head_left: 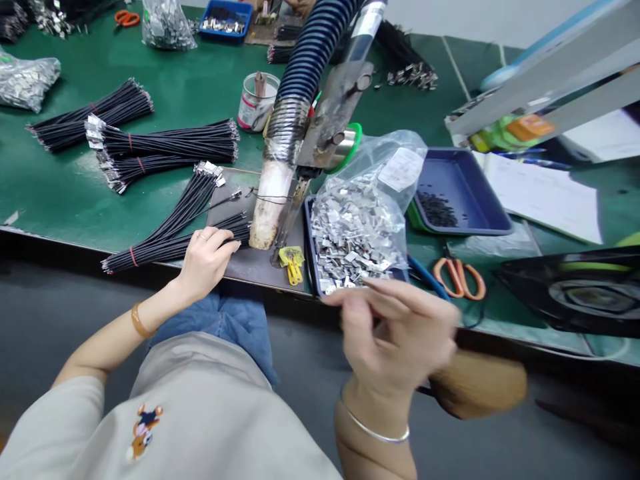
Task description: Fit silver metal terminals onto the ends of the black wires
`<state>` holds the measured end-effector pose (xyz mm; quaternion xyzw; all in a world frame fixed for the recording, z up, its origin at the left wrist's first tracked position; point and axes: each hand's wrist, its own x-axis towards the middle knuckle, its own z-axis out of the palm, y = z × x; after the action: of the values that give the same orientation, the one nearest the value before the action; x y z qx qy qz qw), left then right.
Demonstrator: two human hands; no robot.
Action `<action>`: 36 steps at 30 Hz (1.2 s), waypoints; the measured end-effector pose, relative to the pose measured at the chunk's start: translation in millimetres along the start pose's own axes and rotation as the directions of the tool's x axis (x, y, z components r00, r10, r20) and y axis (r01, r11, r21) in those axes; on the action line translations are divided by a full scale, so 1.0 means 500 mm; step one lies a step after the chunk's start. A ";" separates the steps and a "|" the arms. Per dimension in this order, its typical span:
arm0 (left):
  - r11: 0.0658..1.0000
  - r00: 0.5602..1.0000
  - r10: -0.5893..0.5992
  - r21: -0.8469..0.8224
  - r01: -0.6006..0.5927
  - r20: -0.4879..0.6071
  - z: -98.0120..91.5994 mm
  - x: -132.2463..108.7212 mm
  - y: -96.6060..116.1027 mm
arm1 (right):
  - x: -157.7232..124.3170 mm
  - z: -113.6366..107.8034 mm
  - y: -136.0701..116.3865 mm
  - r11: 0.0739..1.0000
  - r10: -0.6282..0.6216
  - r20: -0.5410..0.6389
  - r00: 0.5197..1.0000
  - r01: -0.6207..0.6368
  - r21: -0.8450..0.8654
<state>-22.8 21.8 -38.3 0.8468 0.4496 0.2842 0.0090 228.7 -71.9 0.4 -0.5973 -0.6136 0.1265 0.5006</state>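
Now, nearest the camera, it's the right hand [397, 327], blurred, fingers bent with only a little gap between thumb and forefinger; whether a piece is pinched there, I can't tell. Just past those fingertips, square in line with them, lie the metal pieces [345, 250], heaped in a dark tray [309, 257] and spilling from a clear bag [400, 143]. That's the relation to watch: the heap is right by the right hand, and well to the right of the left.

Over to the left hand [210, 260], palm down, fingers part-curled over the black cable bundle [163, 250]; how firm the hold is, I can't say. The bundle's long axis runs roughly along the bench edge, rising a little rightward, so its right-hand ends point towards the tray, with a hose nozzle [270, 200] and a yellow tool [294, 267] in between.

Out to the right, orange-handled scissors [463, 279], then a blue tray [487, 197] of small black bits. Further back, tied cable bundles [175, 141], a jar [249, 110], and, right up top, another pair of orange scissors [127, 19].
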 end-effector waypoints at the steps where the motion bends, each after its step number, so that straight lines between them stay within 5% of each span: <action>1: 1.000 0.999 -0.022 -0.004 0.022 -0.024 0.001 0.000 0.003 | 0.009 0.009 -0.008 0.998 -0.056 0.060 0.997 0.057 -0.018; 6: 0.993 0.995 -0.092 -0.075 0.089 -0.034 -0.005 0.011 0.008 | 0.033 0.033 -0.020 0.956 -0.242 0.187 0.952 0.267 -0.119; 10: 0.986 0.995 -0.095 -0.137 0.092 -0.017 -0.020 0.016 0.017 | 0.013 0.009 0.002 0.928 -0.355 0.012 0.935 0.354 -0.117; 13: 0.986 0.996 -0.092 -0.141 0.090 -0.006 -0.028 0.012 0.031 | 0.010 -0.018 0.027 0.953 -0.280 -0.223 0.934 0.242 -0.183; 15: 0.986 0.996 -0.089 -0.139 0.089 0.005 -0.028 0.009 0.041 | 0.024 -0.034 0.047 0.957 -0.157 -0.274 0.949 0.077 -0.279; 18: 0.988 0.998 -0.060 -0.140 0.059 -0.005 -0.022 0.008 0.051 | 0.055 -0.042 0.081 0.927 -0.036 -0.109 0.993 -0.008 -0.375; 24: 0.963 0.994 -0.078 -0.263 0.056 -0.076 -0.017 0.003 0.050 | 0.086 -0.015 0.141 0.845 -0.053 0.168 0.984 0.133 -0.517; 29: 0.963 0.990 -0.081 -0.264 0.048 -0.116 -0.015 -0.010 0.046 | 0.098 -0.008 0.153 0.745 -0.016 0.252 0.968 0.180 -0.642; 36: 0.998 0.988 0.019 -0.058 -0.028 -0.156 0.006 -0.007 0.044 | 0.129 -0.017 0.157 0.777 0.047 0.325 0.945 0.169 -0.606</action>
<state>-6.1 6.6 -36.6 0.8266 0.4301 0.3629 -0.0041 296.5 -0.1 -24.9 -0.6800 -0.7131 -0.0052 0.1705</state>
